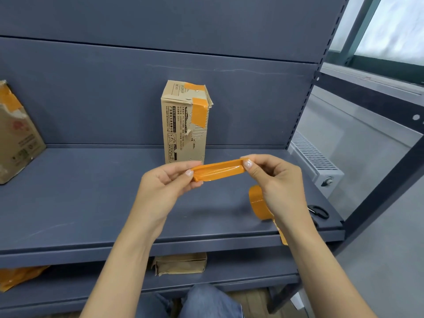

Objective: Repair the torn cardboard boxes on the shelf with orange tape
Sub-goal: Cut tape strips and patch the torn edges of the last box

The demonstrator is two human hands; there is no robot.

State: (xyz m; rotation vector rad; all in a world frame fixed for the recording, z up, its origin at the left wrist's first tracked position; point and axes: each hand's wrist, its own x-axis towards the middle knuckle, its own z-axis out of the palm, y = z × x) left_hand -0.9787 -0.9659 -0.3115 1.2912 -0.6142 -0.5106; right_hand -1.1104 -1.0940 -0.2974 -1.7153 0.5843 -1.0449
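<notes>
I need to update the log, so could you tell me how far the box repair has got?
Done: two orange patches on the upright box. In hand: both hands stretch a cut tape strip. Left: its torn front below the patches.

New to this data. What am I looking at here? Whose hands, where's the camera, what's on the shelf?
There is no robot here: a person works with bare hands, and the single picture comes from a wide-angle camera worn on their head, looking forward and down.

The left hand and the right hand each pinch one end of a cut strip of orange tape, stretched between them in the air.

They stand at a dark blue-grey metal shelf. On it: an upright torn brown cardboard box that already carries orange patches near its top, a second taped brown box at the left edge, an orange tape roll partly behind the right wrist, and black-handled scissors at the right end. A flattened brown carton lies on the shelf below.
</notes>
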